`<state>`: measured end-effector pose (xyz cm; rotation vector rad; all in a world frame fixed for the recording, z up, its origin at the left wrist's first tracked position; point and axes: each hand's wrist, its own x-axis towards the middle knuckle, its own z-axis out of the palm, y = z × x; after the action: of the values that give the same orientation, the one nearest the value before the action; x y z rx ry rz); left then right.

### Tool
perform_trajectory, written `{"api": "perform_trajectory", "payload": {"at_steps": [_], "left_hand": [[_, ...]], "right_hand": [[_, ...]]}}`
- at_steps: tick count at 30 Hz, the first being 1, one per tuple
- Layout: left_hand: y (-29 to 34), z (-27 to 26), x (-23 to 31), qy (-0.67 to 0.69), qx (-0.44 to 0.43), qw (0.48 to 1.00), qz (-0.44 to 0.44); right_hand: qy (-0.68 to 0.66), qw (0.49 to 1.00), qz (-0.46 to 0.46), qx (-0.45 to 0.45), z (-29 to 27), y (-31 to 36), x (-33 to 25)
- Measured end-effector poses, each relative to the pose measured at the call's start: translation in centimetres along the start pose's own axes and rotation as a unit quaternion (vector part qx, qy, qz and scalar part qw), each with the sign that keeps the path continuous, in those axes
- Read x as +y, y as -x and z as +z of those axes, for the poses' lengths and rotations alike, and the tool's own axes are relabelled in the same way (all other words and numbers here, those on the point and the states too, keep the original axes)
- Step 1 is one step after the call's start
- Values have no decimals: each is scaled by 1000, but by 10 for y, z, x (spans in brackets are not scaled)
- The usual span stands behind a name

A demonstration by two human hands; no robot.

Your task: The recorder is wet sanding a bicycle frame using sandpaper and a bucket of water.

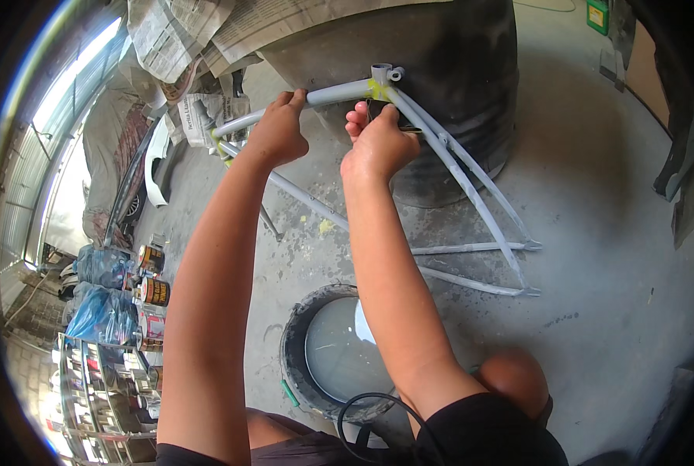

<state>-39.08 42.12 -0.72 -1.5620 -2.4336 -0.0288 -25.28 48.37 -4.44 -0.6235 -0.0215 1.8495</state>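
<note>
Grey bike frame (454,169) was in front of dark drum (471,78), head end L, rear tips R, long axis approx. L–R. L hand (279,130) clamped on top tube (335,95); R hand (382,144) by seat joint (379,89), grip unclear. Concrete flr (596,256) w/ bucket (292,349); rack (90,396) far L.

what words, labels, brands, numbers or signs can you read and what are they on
I won't copy wording, but print shows on:
Newspaper sheets, top: columns too small to read
Newspaper piece beside the bicycle frame: one larger line
Cans, left: labels, mostly too small
Green container, upper right: label too small
</note>
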Motion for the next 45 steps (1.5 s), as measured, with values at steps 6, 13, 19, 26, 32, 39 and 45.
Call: {"api": "perform_trajectory", "payload": {"at_steps": [6,13,19,26,32,39,45], "left_hand": [[1,4,-3,3,9,1000,3],[-10,7,-16,-46,-92,994,21],[1,0,-2,5,6,1000,5],[4,3,-1,5,-7,1000,0],[4,2,-8,25,6,1000,1],[0,5,1,8,7,1000,-2],[1,4,-7,21,10,1000,3]], "right_hand": [[-47,998,18,42,20,7,1],[113,972,-49,-198,25,23,28],[20,1000,-15,8,-15,13,11],[36,998,-23,-44,14,4,13],[62,994,-23,-83,-2,31,20],[-15,999,-17,38,10,-4,7],[85,991,-20,-105,-2,26,14]]}}
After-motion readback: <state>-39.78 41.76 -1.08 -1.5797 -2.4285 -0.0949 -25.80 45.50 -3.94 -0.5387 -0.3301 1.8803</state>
